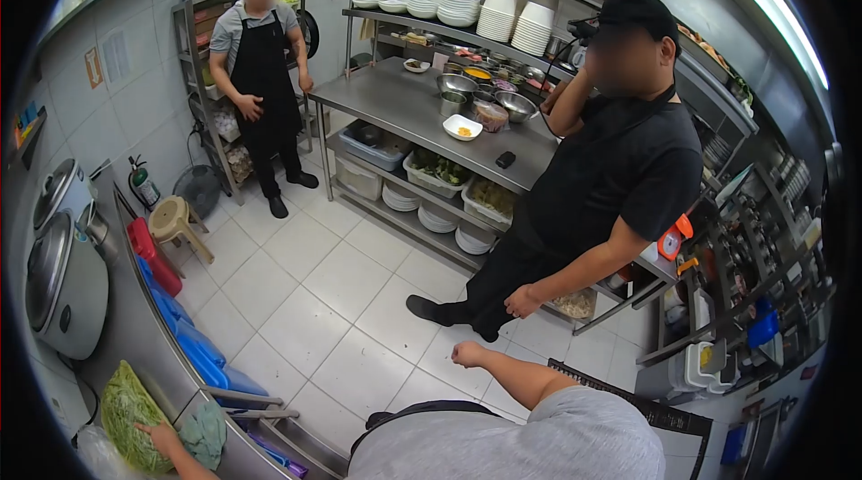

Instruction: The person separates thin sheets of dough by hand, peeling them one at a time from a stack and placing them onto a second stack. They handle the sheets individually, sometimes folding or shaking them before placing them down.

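At the lower left, my left hand [160, 439] reaches over the steel counter and lies against a large head of green cabbage [132, 413]. Its fingers look stretched out on the leaves rather than wrapped round them. A crumpled greenish cloth [205, 435] sits right beside the cabbage, and clear plastic shows along the cabbage's near side. My right hand [466, 354] hangs over the tiled floor, its fingers curled in, with nothing visible in them.
A co-worker in black [611, 148] stands close at right; another in an apron [269, 76] stands farther back. A steel prep table [386, 94] holds bowls. Rice cookers [67, 282] stand left, near a plastic stool [178, 221] and blue bins [184, 327].
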The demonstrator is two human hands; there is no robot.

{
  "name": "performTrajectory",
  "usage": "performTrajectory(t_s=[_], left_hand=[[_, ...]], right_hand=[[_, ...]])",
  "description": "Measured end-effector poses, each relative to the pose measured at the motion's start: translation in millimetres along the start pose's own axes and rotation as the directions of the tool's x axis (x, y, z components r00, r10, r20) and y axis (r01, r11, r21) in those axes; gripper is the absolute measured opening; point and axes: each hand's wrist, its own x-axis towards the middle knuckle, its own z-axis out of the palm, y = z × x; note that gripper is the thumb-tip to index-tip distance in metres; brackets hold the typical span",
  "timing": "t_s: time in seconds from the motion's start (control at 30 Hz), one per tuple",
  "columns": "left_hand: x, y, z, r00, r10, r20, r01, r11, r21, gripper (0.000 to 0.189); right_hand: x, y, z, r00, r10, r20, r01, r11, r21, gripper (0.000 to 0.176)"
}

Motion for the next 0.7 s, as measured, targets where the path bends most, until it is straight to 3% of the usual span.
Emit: performTrajectory(t_s=[0.03,0.1,0.13,0.2,0.33,0.47,0.53,0.6,0.63,0.67,0.7], left_hand=[[0,-1,5,0.999,0.000,-0.046,0.000,1.000,0.012,0.093],[0,-7,12,0.996,0.074,-0.053,-0.072,0.996,0.047,0.092],[1,-9,12,0.987,0.150,-0.063,-0.144,0.986,0.084,0.092],[1,-10,14,0.990,0.125,-0.072,-0.117,0.988,0.099,0.091],[-3,-13,18,0.991,0.110,-0.075,-0.101,0.987,0.121,0.090],[-7,-12,24,0.983,0.140,-0.123,-0.123,0.983,0.133,0.089],[-19,-7,5,0.995,0.097,0.006,-0.097,0.994,0.048,0.086],[4,-10,12,0.990,0.136,-0.025,-0.134,0.990,0.050,0.082],[13,-16,12,0.982,0.178,-0.060,-0.175,0.983,0.049,0.079],[11,-18,-1,0.984,0.166,-0.071,-0.163,0.985,0.050,0.079],[14,-16,-18,0.989,0.116,0.089,-0.104,0.987,-0.121,0.073]], right_hand=[[-1,6,2,1.000,0.005,0.002,-0.005,1.000,-0.005,0.021],[-6,22,8,0.948,0.076,0.310,0.017,0.958,-0.287,0.020],[-9,30,12,0.946,0.076,0.314,0.018,0.958,-0.286,0.020],[-15,47,22,0.884,0.261,0.388,-0.137,0.938,-0.319,0.021],[-7,63,26,0.870,0.248,0.426,-0.095,0.932,-0.350,0.024],[0,38,8,0.933,0.162,0.322,-0.071,0.958,-0.277,0.023],[6,32,6,0.954,0.118,0.277,-0.050,0.969,-0.241,0.023],[12,27,7,0.948,-0.080,0.308,0.163,0.953,-0.256,0.023],[13,20,4,0.946,-0.092,0.312,0.178,0.950,-0.257,0.023],[12,13,1,0.952,-0.017,0.306,0.089,0.971,-0.223,0.019],[12,7,-1,0.951,0.058,0.303,-0.001,0.983,-0.186,0.015]])
